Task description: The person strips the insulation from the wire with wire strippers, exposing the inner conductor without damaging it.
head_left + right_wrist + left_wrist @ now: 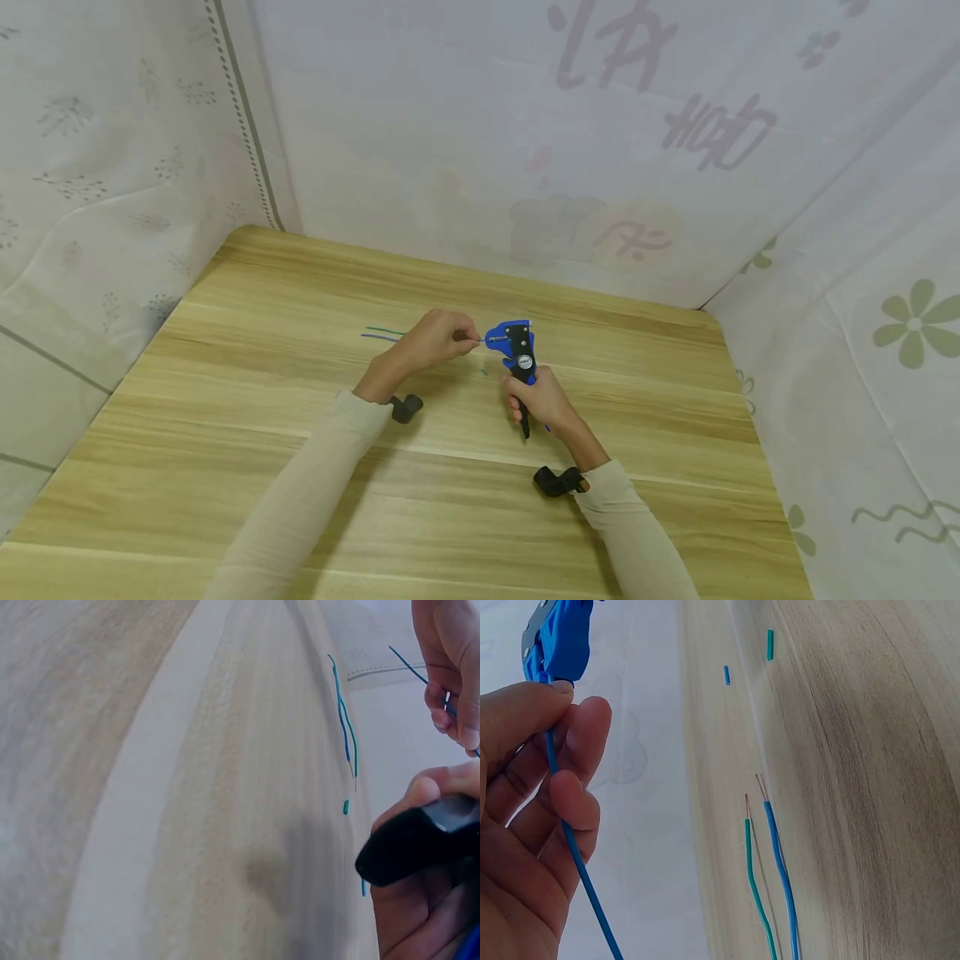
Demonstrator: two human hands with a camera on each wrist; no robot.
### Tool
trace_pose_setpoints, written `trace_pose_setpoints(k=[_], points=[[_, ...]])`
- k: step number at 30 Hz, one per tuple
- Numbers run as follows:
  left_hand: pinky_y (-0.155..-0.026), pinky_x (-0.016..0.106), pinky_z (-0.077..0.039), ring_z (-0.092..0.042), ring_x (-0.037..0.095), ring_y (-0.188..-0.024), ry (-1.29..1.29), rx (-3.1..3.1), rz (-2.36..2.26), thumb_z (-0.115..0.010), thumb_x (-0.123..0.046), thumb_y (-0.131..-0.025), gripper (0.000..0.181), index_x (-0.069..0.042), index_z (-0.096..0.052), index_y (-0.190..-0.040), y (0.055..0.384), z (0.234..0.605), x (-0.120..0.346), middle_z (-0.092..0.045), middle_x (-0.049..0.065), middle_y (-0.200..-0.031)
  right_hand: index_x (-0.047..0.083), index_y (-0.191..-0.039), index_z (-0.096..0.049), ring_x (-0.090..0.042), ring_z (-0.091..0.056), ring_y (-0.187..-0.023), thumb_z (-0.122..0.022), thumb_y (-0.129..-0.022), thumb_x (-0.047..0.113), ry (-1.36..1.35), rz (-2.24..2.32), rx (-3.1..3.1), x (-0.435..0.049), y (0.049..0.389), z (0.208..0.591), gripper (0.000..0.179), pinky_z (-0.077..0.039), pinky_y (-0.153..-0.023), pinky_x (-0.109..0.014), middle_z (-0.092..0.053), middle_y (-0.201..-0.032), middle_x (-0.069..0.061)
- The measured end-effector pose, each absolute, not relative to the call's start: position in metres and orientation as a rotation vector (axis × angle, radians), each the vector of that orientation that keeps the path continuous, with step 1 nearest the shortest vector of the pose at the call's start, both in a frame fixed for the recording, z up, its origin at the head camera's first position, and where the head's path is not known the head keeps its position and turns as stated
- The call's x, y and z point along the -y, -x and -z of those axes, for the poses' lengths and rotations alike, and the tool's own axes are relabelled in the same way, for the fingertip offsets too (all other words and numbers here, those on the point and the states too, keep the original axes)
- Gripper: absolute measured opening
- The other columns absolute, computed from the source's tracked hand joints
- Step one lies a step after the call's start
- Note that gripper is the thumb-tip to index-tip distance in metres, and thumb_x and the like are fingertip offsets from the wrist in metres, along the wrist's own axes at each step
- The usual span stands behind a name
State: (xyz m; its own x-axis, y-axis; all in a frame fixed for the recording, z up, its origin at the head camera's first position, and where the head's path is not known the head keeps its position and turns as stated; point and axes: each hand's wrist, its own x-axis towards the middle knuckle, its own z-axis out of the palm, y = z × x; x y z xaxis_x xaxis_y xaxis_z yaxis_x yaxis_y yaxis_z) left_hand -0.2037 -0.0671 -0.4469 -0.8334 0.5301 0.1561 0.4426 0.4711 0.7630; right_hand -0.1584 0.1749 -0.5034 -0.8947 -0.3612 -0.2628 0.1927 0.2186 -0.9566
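My left hand [433, 339] pinches a blue wire [586, 883] between thumb and fingers. The wire's end runs into the blue-and-black wire stripper [524, 362], and the left fingertips are close against its head. My right hand [550, 402] grips the stripper by its handles, head upward, above the table. In the right wrist view the black handle end [412, 847] juts from that grip. On the table lie a green wire [751, 870] and another blue wire [784, 881], each with bare copper at the end seen in the left wrist view.
A short green piece of insulation [770, 645] and a short blue piece [726, 675] lie on the wood-grain table [262, 400]. Patterned cloth [450, 125] hangs behind the table and at its sides. Black wrist cameras [557, 481] sit at both cuffs.
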Motion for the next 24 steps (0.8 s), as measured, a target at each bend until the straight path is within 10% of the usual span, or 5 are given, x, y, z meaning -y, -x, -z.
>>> trace_pose_setpoints(k=[24], points=[[-0.066,0.026,-0.051,-0.061,0.009,-0.069,-0.792,-2.586,-1.32,-0.068,-0.008,-0.094,0.008,-0.007,-0.074,-0.09,0.2031,0.4474,0.0668,-0.069,0.002,-0.078,0.001,-0.068,-0.052,-0.014,-0.045,-0.039,-0.056,-0.097,0.011,0.129,1.755,-2.125,-0.1726,0.1607,0.5035,0.032,-0.043,-0.041,-0.028,-0.048,-0.049,-0.001]])
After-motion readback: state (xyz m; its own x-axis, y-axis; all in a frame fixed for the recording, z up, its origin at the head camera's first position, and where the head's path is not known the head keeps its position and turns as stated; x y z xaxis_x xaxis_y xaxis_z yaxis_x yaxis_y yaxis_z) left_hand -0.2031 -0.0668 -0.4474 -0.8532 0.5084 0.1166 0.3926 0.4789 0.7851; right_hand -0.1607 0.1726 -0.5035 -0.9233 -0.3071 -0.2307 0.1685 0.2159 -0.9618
